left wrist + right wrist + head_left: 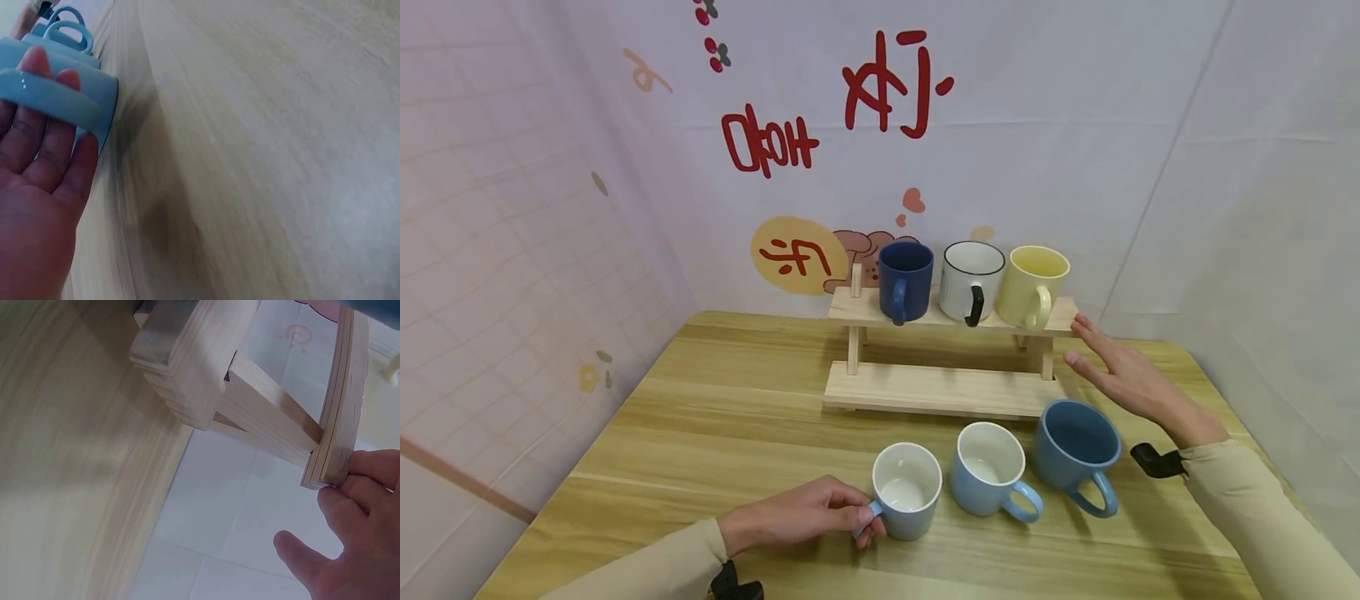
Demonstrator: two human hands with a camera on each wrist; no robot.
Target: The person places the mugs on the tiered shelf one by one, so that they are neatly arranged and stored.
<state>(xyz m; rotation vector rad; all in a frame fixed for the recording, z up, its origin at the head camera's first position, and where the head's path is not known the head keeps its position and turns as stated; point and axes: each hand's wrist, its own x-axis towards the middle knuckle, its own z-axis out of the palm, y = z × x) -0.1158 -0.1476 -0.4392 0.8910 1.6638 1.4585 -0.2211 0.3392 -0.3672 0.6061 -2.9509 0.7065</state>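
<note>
My left hand [808, 517] grips the handle of a light blue mug [910, 521] with a white inside, which stands upright on the table. In the left wrist view, fingers [53, 134] pass through the loop of the handle [50, 100]. My right hand [1131, 379] reaches the right end of a two-tier wooden shelf [947, 390]. Its fingertips rest against the end of the upper board [334, 450], and the thumb stands apart from the fingers. A second light blue mug [977, 492] and a wider darker blue mug [1063, 458] stand to the right, handles toward the lower right.
On the upper tier stand a navy mug [906, 287], a white mug with black rim and handle [958, 287], and a pale yellow mug [1018, 296], handles facing front. A printed cloth [1037, 167] hangs behind the wooden table [722, 433].
</note>
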